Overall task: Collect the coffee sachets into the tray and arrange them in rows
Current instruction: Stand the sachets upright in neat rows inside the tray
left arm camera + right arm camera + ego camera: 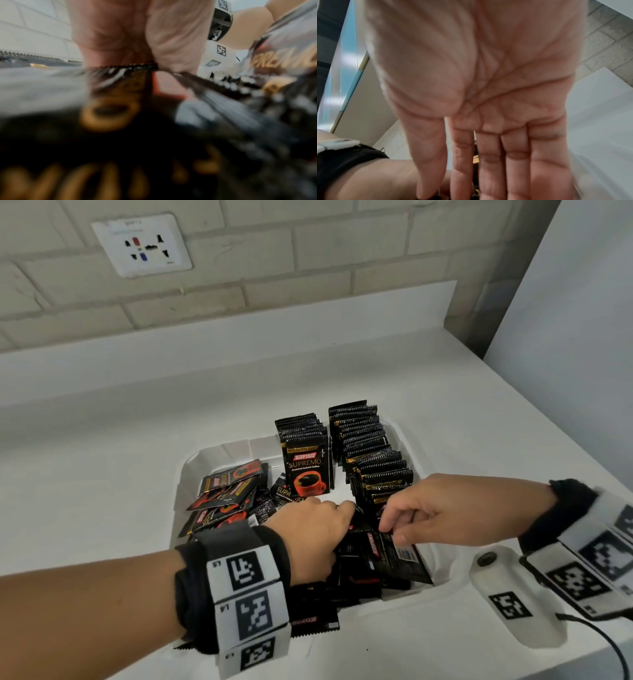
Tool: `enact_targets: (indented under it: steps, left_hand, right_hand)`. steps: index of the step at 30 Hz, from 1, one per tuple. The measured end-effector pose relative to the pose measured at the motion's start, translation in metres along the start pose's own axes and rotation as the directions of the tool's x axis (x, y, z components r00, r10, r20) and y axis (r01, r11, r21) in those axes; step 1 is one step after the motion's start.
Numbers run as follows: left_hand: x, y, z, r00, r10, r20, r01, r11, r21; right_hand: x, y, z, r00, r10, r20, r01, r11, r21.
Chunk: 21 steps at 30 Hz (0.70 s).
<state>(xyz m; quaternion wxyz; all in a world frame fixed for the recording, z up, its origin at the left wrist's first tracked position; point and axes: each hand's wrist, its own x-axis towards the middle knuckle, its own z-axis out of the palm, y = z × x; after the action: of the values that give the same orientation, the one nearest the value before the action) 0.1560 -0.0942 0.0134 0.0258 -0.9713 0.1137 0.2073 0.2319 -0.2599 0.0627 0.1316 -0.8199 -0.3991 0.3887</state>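
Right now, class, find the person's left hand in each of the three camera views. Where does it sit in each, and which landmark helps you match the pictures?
Head view: left hand low and centre, gripping sachets at the tray's near end.
Left wrist view: fills the top centre, pinching a sachet's serrated edge.
Right wrist view: only its forearm and black wristband show, lower left.
Shared landmark: the brick wall.
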Motion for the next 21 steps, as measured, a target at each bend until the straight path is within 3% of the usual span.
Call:
enact_targets:
  steps: [9, 17, 21]
  left_hand:
    - [-0.013, -0.003, -0.004, 0.998, 0.001, -0.060, -0.014, 0.976, -0.219]
    - [-0.013, -0.002, 0.003, 0.994, 0.094, 0.050, -0.086, 0.987, -0.137]
    - [-0.014, -0.003, -0.002, 0.993, 0.112, 0.027, -0.107, 0.982, -0.159]
  right_hand:
    - [0.000, 0.003, 0.002, 1.000, 0.010, -0.007, -0.010, 1.000, -0.009]
    - [0.003, -0.002, 0.003, 1.000, -0.006, 0.002, 0.006, 1.000, -0.007]
    - [0.002, -0.001, 0.003, 1.000, -0.008, -0.003, 0.008, 1.000, -0.019]
